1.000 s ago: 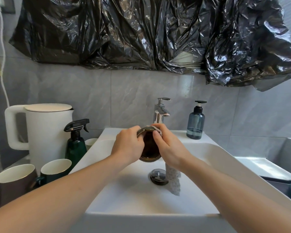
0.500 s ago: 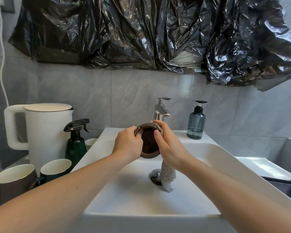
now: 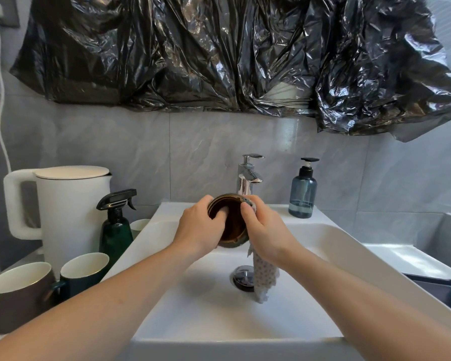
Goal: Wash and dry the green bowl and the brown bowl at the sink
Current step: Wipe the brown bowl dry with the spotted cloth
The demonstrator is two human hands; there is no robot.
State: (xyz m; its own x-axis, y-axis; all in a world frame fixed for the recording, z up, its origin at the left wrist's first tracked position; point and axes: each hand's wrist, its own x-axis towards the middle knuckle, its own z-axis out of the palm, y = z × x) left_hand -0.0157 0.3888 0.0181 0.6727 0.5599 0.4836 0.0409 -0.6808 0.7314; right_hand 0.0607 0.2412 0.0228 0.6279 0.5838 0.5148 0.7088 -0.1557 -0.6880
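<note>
Nearest to me, the white rectangular ceramic sink (image 3: 336, 246) lay below both forearms, its chrome drain (image 3: 243, 278) beneath the work. Above the drain I held the round brown glazed bowl (image 3: 229, 220) clear of the basin, tipped on edge between the hands. My left hand (image 3: 199, 229) gripped its left rim, thumb curled inside and fingers behind. My right hand (image 3: 267, 229) pinched the pale dotted cloth (image 3: 264, 276) against the right rim, the tail hanging toward the drain. The bowl's mouth faced back toward me and slightly up; its axis ran near to far. Both hands touched it; I judged the right-hand cloth would wipe along the rim next. Beyond stood the chrome tap (image 3: 248, 178); I could not see water running.
</note>
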